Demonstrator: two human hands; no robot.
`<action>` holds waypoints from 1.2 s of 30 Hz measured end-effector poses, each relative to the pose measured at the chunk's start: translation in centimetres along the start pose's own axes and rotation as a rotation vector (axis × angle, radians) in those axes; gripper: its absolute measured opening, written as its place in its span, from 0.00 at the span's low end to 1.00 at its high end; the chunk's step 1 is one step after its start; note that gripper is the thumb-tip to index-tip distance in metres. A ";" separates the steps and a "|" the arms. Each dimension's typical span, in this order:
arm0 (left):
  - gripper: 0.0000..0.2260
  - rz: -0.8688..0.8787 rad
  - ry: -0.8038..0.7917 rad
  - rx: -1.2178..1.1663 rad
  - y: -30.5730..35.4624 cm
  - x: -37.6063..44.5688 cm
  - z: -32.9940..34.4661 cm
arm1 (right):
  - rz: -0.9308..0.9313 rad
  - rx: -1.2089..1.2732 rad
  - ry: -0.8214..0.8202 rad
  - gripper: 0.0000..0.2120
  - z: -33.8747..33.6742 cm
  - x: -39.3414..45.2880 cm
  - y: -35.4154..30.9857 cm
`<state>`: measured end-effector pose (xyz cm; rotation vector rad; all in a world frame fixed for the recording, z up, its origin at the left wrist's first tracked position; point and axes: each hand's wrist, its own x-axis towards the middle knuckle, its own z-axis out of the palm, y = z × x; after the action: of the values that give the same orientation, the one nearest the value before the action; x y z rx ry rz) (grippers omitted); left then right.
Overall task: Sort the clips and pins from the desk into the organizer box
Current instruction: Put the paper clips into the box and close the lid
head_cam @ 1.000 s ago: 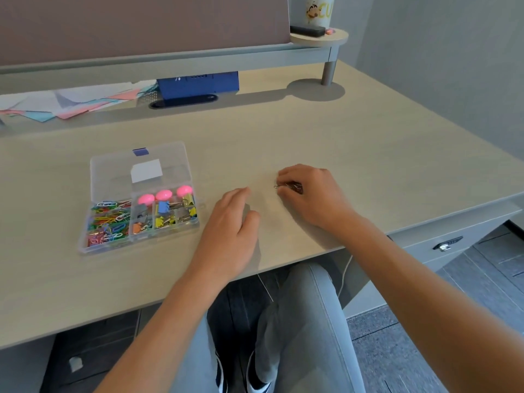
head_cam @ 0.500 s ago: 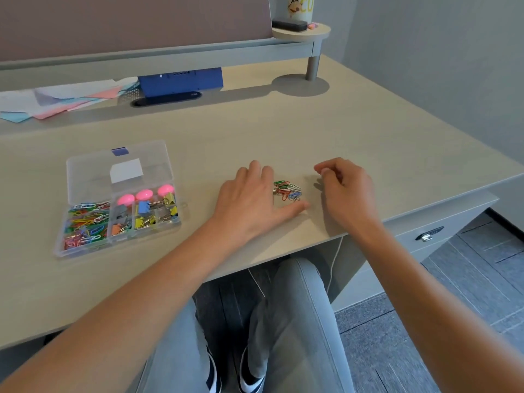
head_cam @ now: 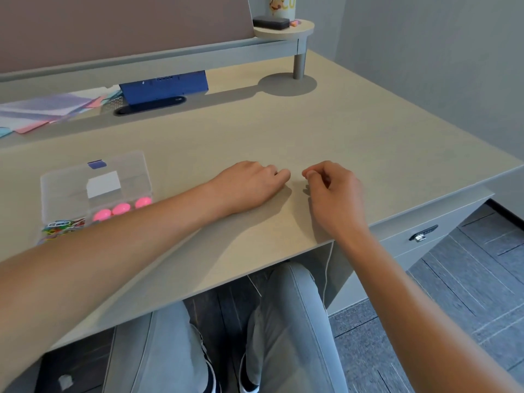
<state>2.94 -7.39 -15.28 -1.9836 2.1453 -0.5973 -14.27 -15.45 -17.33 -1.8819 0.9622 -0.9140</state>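
- My left hand (head_cam: 249, 185) lies curled, knuckles up, on the desk (head_cam: 354, 131); its contents are hidden.
- My right hand (head_cam: 334, 188) is curled, fingertips pinched; I cannot tell on what.
- The organizer box (head_cam: 93, 191) sits far left, lid open.
- The cup (head_cam: 282, 7) reads "CU".

Bare forearms (head_cam: 141, 245), no sleeves, watch or rings in sight. Light grey jeans (head_cam: 295, 330) with stitched side seams on 2 legs. Dark shoes (head_cam: 249, 378) with white trim below the desk edge.
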 end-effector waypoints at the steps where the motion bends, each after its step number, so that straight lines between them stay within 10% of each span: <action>1: 0.04 -0.007 -0.025 0.020 0.1 0.2 0.0 | -0.002 0.000 0.000 0.10 0.0 0.0 0.0; 14: 0.10 -0.333 0.086 -0.416 -0.9 0.4 0.6 | -0.001 -0.030 0.006 0.10 0.2 0.0 -0.2; 19: 0.15 -0.821 0.290 -1.717 -1.3 -0.8 -0.1 | 0.005 -0.062 -0.020 0.10 0.5 0.1 -0.6; 24: 0.12 -0.689 0.326 -2.628 -2.6 -2.2 -1.3 | -0.002 -0.118 -0.043 0.10 1.0 0.3 -1.1; 36: 0.12 -0.916 0.370 -2.603 -3.3 -0.1 0.3 | -0.017 -0.159 -0.038 0.10 2.2 1.1 -1.4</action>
<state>6.09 -7.44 -14.28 0.8667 -0.2330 -1.1168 -11.55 -15.11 -16.72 -2.0355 1.0233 -0.8296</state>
